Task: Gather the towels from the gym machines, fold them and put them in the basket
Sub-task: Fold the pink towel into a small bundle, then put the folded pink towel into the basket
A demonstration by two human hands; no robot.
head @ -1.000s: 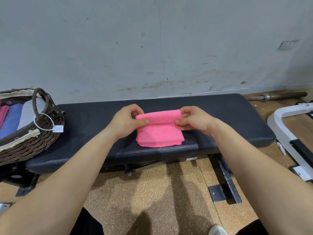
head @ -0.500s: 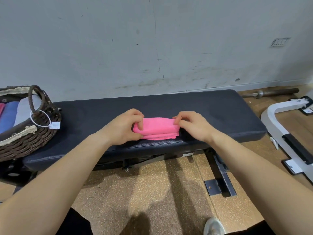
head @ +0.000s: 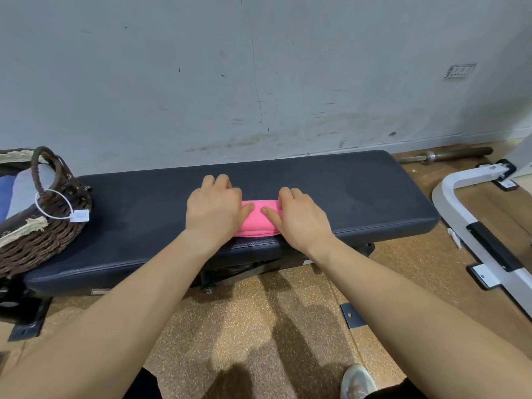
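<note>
Evidently the left hand [head: 213, 210] and right hand [head: 302, 217] lie flat, fingers straight and gripping nothing, on the folded towel [head: 257, 223] at the near edge of the bench [head: 345, 191], likely pressing its crease firm; the basket [head: 43, 234] sits at the bench's left end, handy for stowing it.

I can read nothing on my feed. The white tag [head: 79, 216] looped on the handle of the basket [head: 43, 243] carries print too small to make out. The small plate [head: 460, 71] on the wall [head: 259, 67] shows only blurred marks. The stickers [head: 509, 184] on the white frame [head: 449, 203] are illegible.
</note>
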